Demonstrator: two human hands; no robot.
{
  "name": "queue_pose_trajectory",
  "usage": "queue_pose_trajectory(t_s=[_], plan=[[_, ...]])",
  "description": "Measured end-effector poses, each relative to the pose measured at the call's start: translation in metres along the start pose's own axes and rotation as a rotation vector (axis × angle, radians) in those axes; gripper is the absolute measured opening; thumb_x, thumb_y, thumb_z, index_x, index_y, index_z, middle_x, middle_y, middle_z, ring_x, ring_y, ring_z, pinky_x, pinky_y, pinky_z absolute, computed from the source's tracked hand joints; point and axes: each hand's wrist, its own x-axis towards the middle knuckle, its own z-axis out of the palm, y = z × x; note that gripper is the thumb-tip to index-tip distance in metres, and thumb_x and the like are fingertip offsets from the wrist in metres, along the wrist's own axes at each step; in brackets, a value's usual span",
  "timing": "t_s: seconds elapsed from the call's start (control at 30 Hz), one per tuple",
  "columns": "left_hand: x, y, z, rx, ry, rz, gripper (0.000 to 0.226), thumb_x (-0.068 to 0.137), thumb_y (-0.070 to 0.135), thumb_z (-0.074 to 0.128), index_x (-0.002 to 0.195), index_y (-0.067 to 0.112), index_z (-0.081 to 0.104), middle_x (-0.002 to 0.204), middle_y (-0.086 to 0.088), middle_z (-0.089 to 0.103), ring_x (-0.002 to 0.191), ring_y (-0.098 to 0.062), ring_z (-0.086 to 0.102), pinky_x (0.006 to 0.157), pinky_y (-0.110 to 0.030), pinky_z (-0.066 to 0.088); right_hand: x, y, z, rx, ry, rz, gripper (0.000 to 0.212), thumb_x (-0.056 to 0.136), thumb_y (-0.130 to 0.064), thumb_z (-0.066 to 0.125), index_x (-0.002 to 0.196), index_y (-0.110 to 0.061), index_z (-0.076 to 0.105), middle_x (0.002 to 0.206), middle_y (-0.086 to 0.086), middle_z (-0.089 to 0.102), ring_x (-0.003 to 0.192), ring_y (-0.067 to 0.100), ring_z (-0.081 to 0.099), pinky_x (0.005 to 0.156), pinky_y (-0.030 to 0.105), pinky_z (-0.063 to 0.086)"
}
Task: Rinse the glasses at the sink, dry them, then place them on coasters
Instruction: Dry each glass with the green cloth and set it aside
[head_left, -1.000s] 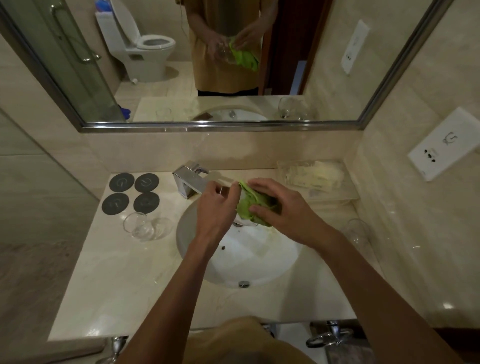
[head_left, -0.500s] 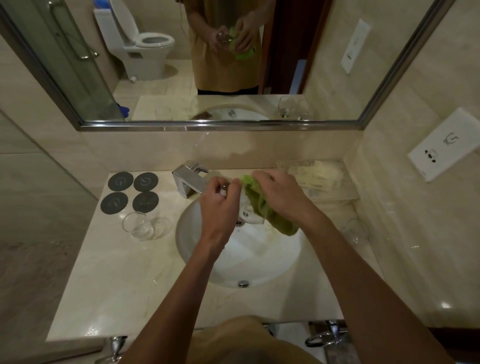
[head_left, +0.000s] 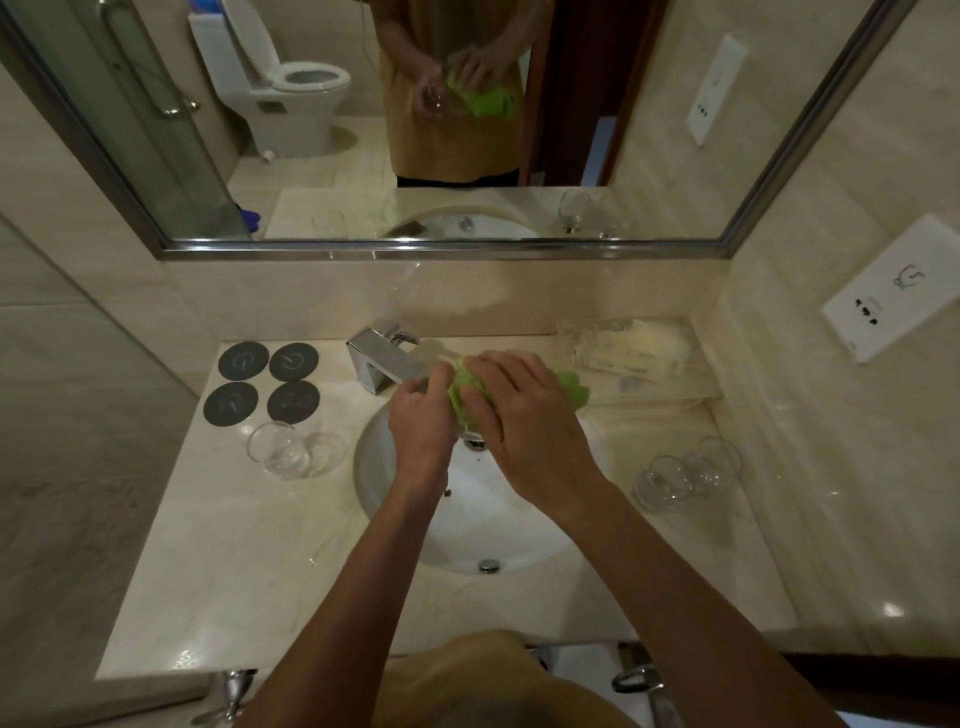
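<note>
Both hands work above the sink (head_left: 415, 525); left hand (head_left: 421, 431) is curled round a clear glass, mostly hidden behind the fingers, seen best in the mirror (head_left: 447, 249) reflection; right hand (head_left: 524, 431) grips a green cloth (head_left: 571, 387) and presses it against the glass, fingers bent over the bunched fabric; cloth seems to go into the glass mouth, but the hands block the view, so hard to be sure; the held glass sits just in front of the chrome faucet (head_left: 382, 358), over the back of the basin. On the marble counter (head_left: 218, 571) left of the sink, a glass on its side (head_left: 283, 449) lies just below four dark round coasters (head_left: 262, 387), set in a two-by-two block, all bare; right of the sink, two more glasses (head_left: 685, 473) lie touching each other near the wall; a clear tray of packets (head_left: 628, 348) stands at the back right corner; white wall socket plate (head_left: 893, 291) on the right wall.
</note>
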Motion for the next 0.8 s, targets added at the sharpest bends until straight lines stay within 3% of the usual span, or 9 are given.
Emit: queue_pose_trajectory(t_s=[0.1,0.17,0.23,0.33,0.43,0.5,0.6,0.67,0.8], plan=[[0.0,-0.002,-0.001,-0.072,-0.088,-0.128,0.021,0.093,0.033,0.052,0.082,0.017,0.057,0.064,-0.002,0.048,0.055,-0.016,0.043,0.048,-0.023,0.032,-0.008,0.013,0.007,-0.006,-0.017,-0.182,0.047,0.106,-0.038,0.035,0.13,-0.005,0.059,0.129,0.009,0.061,0.125,0.027,0.049,0.111,0.037,0.037],[-0.002,-0.002,0.0,-0.034,-0.101,-0.125,0.019,0.094,0.032,0.051,0.087,0.015,0.058,0.065,-0.002,0.047,0.052,-0.014,0.041,0.044,-0.02,0.029,-0.012,0.018,0.007,0.192,-0.012,-0.093,0.047,0.105,-0.037,0.036,0.13,-0.005,0.06,0.13,0.009,0.06,0.127,0.023,0.047,0.113,0.029,0.034],[-0.004,0.0,0.001,-0.026,-0.107,-0.128,0.017,0.093,0.029,0.051,0.089,0.014,0.056,0.063,-0.001,0.048,0.045,-0.011,0.041,0.04,-0.019,0.028,-0.013,0.018,0.004,0.386,0.103,0.107,0.036,0.105,-0.031,0.041,0.118,-0.008,0.065,0.118,0.006,0.064,0.114,0.016,0.055,0.101,0.024,0.042],[-0.003,0.004,0.001,-0.077,-0.117,-0.182,0.017,0.091,0.031,0.053,0.084,0.015,0.054,0.062,0.0,0.049,0.042,-0.01,0.044,0.042,-0.019,0.028,-0.005,0.018,-0.003,0.522,0.289,0.416,0.026,0.106,-0.03,0.042,0.088,-0.023,0.06,0.084,0.0,0.06,0.075,0.006,0.056,0.069,0.021,0.045],[0.001,0.007,0.0,-0.117,-0.13,-0.203,0.018,0.089,0.032,0.054,0.08,0.017,0.054,0.066,-0.001,0.05,0.05,-0.014,0.044,0.046,-0.02,0.026,0.003,0.018,-0.014,0.616,0.282,0.641,0.031,0.108,-0.029,0.033,0.081,-0.026,0.048,0.065,-0.006,0.047,0.053,0.002,0.044,0.052,0.022,0.038],[0.0,0.007,0.001,-0.1,-0.155,-0.181,0.019,0.089,0.033,0.054,0.081,0.017,0.055,0.069,-0.002,0.052,0.054,-0.014,0.044,0.047,-0.021,0.027,0.006,0.018,-0.021,0.624,0.224,0.671,0.032,0.104,-0.024,0.028,0.076,-0.019,0.041,0.06,-0.003,0.039,0.049,0.003,0.037,0.048,0.023,0.033],[-0.005,0.008,0.003,-0.072,-0.196,-0.16,0.022,0.09,0.034,0.053,0.085,0.013,0.059,0.077,-0.008,0.055,0.057,-0.015,0.047,0.047,-0.021,0.031,0.01,0.015,-0.028,0.598,0.093,0.602,0.026,0.085,-0.022,0.03,0.068,-0.005,0.04,0.061,0.0,0.037,0.054,0.005,0.031,0.049,0.019,0.027],[-0.008,0.009,0.004,-0.068,-0.206,-0.159,0.024,0.091,0.033,0.052,0.086,0.011,0.06,0.077,-0.009,0.056,0.055,-0.015,0.05,0.044,-0.02,0.034,0.009,0.017,-0.028,0.551,-0.021,0.607,0.03,0.089,-0.022,0.037,0.071,0.001,0.044,0.066,0.0,0.043,0.061,0.007,0.037,0.056,0.021,0.03],[-0.006,0.011,0.003,-0.098,-0.207,-0.154,0.021,0.091,0.033,0.053,0.086,0.013,0.058,0.07,-0.004,0.055,0.046,-0.011,0.051,0.041,-0.02,0.033,0.003,0.021,-0.024,0.524,-0.048,0.633,0.005,0.086,-0.015,0.062,0.082,-0.015,0.064,0.091,0.002,0.063,0.085,0.011,0.059,0.074,0.022,0.048]])
